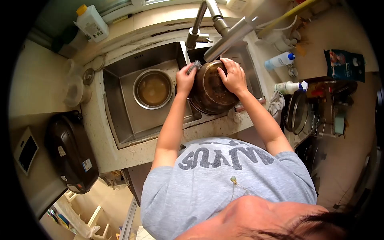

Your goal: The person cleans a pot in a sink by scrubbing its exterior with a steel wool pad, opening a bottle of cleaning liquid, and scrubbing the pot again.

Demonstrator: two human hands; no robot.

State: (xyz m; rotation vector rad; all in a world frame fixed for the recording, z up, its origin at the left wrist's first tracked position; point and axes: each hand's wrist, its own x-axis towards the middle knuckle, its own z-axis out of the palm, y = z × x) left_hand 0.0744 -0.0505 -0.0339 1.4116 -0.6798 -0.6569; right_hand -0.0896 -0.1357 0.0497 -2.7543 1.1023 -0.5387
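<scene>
A dark brown, stained pot (212, 90) rests tilted over the right sink basin, its rounded underside facing up. My right hand (234, 76) grips it from the top right, with the thumb and fingers spread across its surface. My left hand (185, 82) is closed around a grey scrubber (195, 67), which looks like steel wool, at the pot's left side. In the left sink basin (124, 116) sits a round metal bowl (153, 89) with murky brownish liquid in it. Whether the scrubber touches the pot is hard to tell.
A metal faucet (226, 40) reaches over the right basin, close above the pot. Bottles (280, 61) and a dish rack (322, 110) stand on the right. A white jug (92, 24) is on the back ledge, and a dark brown appliance (72, 150) stands at left.
</scene>
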